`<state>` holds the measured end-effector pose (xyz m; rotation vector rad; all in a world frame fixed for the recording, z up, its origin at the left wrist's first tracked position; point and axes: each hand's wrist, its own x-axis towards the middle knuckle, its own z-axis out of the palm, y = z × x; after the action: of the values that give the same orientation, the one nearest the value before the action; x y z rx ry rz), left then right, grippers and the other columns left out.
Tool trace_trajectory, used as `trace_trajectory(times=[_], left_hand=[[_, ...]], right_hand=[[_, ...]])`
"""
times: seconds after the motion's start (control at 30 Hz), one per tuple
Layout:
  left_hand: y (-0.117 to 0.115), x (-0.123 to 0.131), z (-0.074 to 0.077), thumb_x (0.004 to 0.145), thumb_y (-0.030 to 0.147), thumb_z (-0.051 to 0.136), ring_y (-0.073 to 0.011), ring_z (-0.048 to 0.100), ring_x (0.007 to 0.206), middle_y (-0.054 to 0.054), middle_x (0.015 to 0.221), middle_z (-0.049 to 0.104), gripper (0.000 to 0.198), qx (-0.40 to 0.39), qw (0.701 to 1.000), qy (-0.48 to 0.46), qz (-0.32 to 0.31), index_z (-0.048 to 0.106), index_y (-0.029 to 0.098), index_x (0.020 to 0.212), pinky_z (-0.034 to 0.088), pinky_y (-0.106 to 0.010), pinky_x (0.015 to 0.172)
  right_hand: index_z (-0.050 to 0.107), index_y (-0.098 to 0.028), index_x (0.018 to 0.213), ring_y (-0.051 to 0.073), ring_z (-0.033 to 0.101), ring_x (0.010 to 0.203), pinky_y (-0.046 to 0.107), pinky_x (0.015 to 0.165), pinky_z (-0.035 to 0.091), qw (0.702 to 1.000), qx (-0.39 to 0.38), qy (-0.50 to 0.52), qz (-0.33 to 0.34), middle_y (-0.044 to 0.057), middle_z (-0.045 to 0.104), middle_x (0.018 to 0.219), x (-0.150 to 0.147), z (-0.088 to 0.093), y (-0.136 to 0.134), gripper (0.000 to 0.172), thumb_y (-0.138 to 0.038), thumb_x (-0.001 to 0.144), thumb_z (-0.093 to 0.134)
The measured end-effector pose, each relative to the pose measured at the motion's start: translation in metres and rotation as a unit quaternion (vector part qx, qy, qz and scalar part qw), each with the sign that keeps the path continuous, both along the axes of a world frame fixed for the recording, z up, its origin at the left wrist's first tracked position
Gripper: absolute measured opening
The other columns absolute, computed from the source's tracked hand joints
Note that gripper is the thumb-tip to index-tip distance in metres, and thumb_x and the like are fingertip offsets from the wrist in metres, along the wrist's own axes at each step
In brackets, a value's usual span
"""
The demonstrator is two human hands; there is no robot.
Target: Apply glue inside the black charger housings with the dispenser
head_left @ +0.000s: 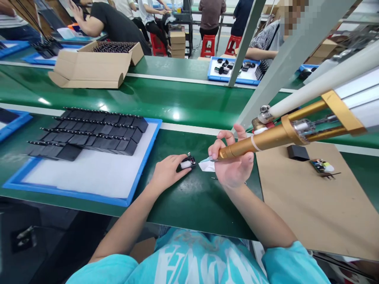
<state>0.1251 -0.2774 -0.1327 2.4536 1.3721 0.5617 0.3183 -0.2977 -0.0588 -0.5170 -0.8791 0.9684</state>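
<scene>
My left hand is closed round a small black housing on the green bench. In its open side show a white cylindrical part and some small components. My right hand grips the lower end of a gold glue dispensing gun, some of its fingers stretched up. A pale blue nozzle points left from the gun, a short way right of the housing and apart from it. Under the nozzle lies a piece of white paper or tissue. A thin metal piece lies partly hidden by my right wrist.
To the left, a blue-rimmed tray bears rows of black housings. A brown board on the right carries a black box and a circuit board. A grey post rises behind the gun; co-workers sit beyond the green belt.
</scene>
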Motion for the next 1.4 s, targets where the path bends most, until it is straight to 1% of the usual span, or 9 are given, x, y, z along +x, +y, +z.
trace_trajectory(times=[0.23, 0.37, 0.6, 0.8, 1.0, 1.13, 1.23, 1.3, 1.4], left_hand=[[0.009, 0.014, 0.004, 0.100, 0.042, 0.033, -0.0207, 0.059, 0.120, -0.005, 0.126, 0.066, 0.043, -0.141, 0.969, -0.198, 0.035, 0.056, 0.023, 0.131, 0.046, -0.038, 0.104], [0.007, 0.023, 0.000, 0.094, 0.040, 0.052, -0.0202, 0.067, 0.105, -0.003, 0.116, 0.071, 0.033, -0.138, 0.965, -0.220, 0.019, 0.066, 0.024, 0.118, 0.053, -0.034, 0.094], [0.001, 0.019, -0.009, 0.089, 0.034, 0.061, -0.0192, 0.069, 0.100, -0.005, 0.112, 0.072, 0.026, -0.018, 0.983, -0.181, -0.035, 0.067, 0.023, 0.112, 0.054, -0.033, 0.090], [0.001, 0.028, -0.017, 0.094, 0.031, 0.052, -0.0175, 0.068, 0.098, -0.005, 0.108, 0.072, 0.022, 0.003, 0.986, -0.161, -0.034, 0.064, 0.021, 0.109, 0.054, -0.032, 0.088], [-0.002, 0.032, -0.016, 0.095, 0.036, 0.049, -0.0185, 0.064, 0.090, -0.004, 0.097, 0.066, 0.029, 0.058, 0.996, 0.057, -0.038, 0.060, 0.024, 0.118, 0.051, -0.027, 0.073], [-0.003, 0.031, -0.012, 0.090, 0.039, 0.057, -0.0208, 0.061, 0.086, -0.004, 0.088, 0.061, 0.033, 0.059, 0.992, 0.098, -0.044, 0.058, 0.027, 0.121, 0.048, -0.026, 0.061], [-0.001, 0.029, -0.014, 0.092, 0.036, 0.054, -0.0195, 0.060, 0.088, -0.003, 0.091, 0.060, 0.028, 0.013, 0.998, 0.038, -0.047, 0.058, 0.027, 0.118, 0.048, -0.026, 0.066], [0.001, 0.026, -0.015, 0.092, 0.042, 0.053, -0.0183, 0.061, 0.084, -0.003, 0.093, 0.061, 0.032, -0.059, 0.995, -0.080, -0.009, 0.055, 0.026, 0.119, 0.050, -0.028, 0.068], [0.005, 0.021, -0.014, 0.093, 0.056, 0.042, -0.0163, 0.063, 0.068, -0.003, 0.089, 0.062, 0.046, -0.245, 0.913, -0.322, 0.061, 0.045, 0.024, 0.126, 0.051, -0.028, 0.056]], right_hand=[[0.047, -0.033, 0.117, 0.008, 0.049, 0.050, 0.031, 0.054, 0.046, 1.000, -0.006, -0.005, -0.004, -0.001, 0.054, 0.096, 0.006, -0.001, 0.006, 0.054, -0.065, 0.074, 0.057], [0.047, -0.032, 0.117, 0.008, 0.050, 0.050, 0.031, 0.054, 0.045, 1.000, 0.002, -0.001, 0.009, -0.001, 0.054, 0.096, 0.007, -0.002, 0.006, 0.052, -0.062, 0.076, 0.058], [0.045, -0.032, 0.118, 0.007, 0.050, 0.050, 0.030, 0.053, 0.044, 1.000, 0.007, 0.008, 0.023, -0.002, 0.054, 0.095, 0.006, -0.003, 0.006, 0.054, -0.062, 0.075, 0.059], [0.044, -0.031, 0.118, 0.007, 0.050, 0.051, 0.030, 0.053, 0.044, 0.999, 0.007, 0.018, 0.039, -0.002, 0.055, 0.094, 0.005, -0.003, 0.006, 0.055, -0.060, 0.074, 0.062], [0.042, -0.030, 0.116, 0.007, 0.050, 0.051, 0.030, 0.054, 0.042, 0.999, 0.011, 0.019, 0.042, -0.002, 0.055, 0.095, 0.006, -0.004, 0.006, 0.053, -0.058, 0.076, 0.062], [0.042, -0.031, 0.117, 0.007, 0.050, 0.051, 0.030, 0.054, 0.042, 0.999, 0.006, 0.022, 0.040, -0.002, 0.055, 0.094, 0.006, -0.004, 0.007, 0.054, -0.059, 0.075, 0.062], [0.044, -0.031, 0.117, 0.007, 0.051, 0.051, 0.029, 0.053, 0.042, 0.999, 0.011, 0.023, 0.037, -0.002, 0.056, 0.094, 0.007, -0.005, 0.008, 0.053, -0.058, 0.075, 0.062], [0.045, -0.031, 0.118, 0.006, 0.051, 0.051, 0.028, 0.053, 0.042, 0.999, 0.020, 0.029, 0.033, -0.002, 0.057, 0.094, 0.008, -0.007, 0.010, 0.052, -0.056, 0.076, 0.062], [0.049, -0.030, 0.116, 0.006, 0.052, 0.051, 0.027, 0.054, 0.043, 0.999, 0.028, 0.038, 0.010, -0.002, 0.058, 0.094, 0.009, -0.008, 0.011, 0.046, -0.052, 0.078, 0.063]])
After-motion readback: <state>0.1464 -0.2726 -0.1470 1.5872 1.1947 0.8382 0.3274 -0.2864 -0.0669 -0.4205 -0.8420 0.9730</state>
